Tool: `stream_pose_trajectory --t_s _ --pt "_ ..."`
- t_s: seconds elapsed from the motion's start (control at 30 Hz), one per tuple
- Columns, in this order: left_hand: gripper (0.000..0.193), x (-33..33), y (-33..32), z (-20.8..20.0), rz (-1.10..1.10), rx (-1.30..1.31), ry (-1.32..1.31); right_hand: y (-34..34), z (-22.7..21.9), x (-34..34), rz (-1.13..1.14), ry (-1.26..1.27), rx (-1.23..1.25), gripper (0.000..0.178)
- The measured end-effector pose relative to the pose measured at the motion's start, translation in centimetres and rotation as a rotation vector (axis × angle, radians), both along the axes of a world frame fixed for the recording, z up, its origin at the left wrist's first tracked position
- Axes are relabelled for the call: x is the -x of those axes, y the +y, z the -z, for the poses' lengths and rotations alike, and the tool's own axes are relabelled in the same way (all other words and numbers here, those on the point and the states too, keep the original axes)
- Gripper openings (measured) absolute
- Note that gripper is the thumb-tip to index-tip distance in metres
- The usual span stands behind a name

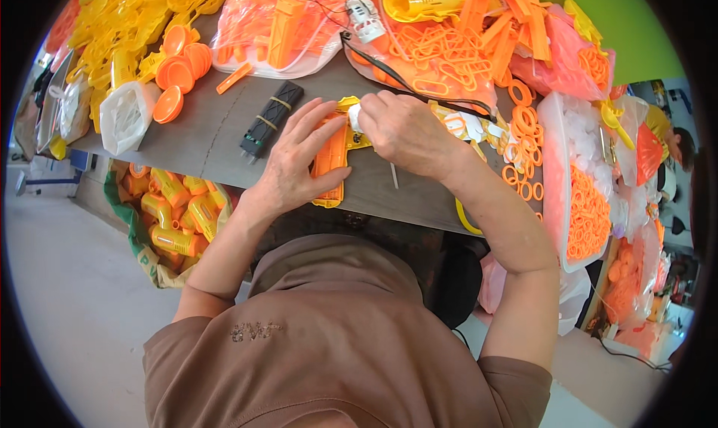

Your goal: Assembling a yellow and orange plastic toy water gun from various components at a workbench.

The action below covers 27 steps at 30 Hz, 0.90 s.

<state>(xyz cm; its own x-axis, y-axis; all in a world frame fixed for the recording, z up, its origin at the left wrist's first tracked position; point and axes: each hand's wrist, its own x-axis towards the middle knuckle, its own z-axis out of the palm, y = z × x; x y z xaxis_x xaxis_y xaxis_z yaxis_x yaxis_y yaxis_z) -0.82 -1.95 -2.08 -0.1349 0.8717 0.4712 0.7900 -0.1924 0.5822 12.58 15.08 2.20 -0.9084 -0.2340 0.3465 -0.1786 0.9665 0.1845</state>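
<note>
On the grey table in front of me lies an orange and yellow plastic housing (329, 162). My left hand (292, 151) grips its left side, fingers across the upper part and thumb over the lower part. My right hand (400, 129) is closed, its fingertips pinching a small white plastic piece (354, 118) at the top end of that housing. The right fingers hide part of this piece. To the left of my left hand lies a black block-shaped part (271, 120) with two tan bands around it. A thin white stick (394, 175) shows below my right hand.
Bags of orange parts (449, 54) line the table's back. Yellow parts and orange round caps (176, 73) lie back left, beside a white bag-lined container (129, 118). Orange rings (526, 121) and a clear bin (552, 151) stand right. A sack (123, 204) of yellow-orange pieces is below left.
</note>
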Motion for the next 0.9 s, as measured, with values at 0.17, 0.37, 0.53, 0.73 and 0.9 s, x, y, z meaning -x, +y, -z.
stream_pose_trajectory --t_s 0.17,0.37,0.53,0.73,0.9 --pt "0.064 -0.2 0.2 0.2 -0.013 0.007 0.006 0.0 -0.2 -0.4 0.036 0.007 0.022 0.011" --pt "0.070 0.0 -0.2 0.6 -0.037 0.023 0.011 -0.6 -2.3 -5.5 0.275 0.261 0.344 0.022" --pt "0.076 -0.1 0.1 0.2 -0.032 -0.006 -0.005 7.3 -5.6 -24.0 1.355 0.338 0.216 0.026" --pt "0.078 -0.5 0.1 0.5 -0.023 -0.001 0.032 12.1 -3.1 -31.9 1.441 -0.131 0.237 0.027" --pt "0.077 -0.8 0.3 0.7 -0.036 -0.020 0.046 12.9 -2.8 -33.0 1.558 -0.254 0.329 0.023"
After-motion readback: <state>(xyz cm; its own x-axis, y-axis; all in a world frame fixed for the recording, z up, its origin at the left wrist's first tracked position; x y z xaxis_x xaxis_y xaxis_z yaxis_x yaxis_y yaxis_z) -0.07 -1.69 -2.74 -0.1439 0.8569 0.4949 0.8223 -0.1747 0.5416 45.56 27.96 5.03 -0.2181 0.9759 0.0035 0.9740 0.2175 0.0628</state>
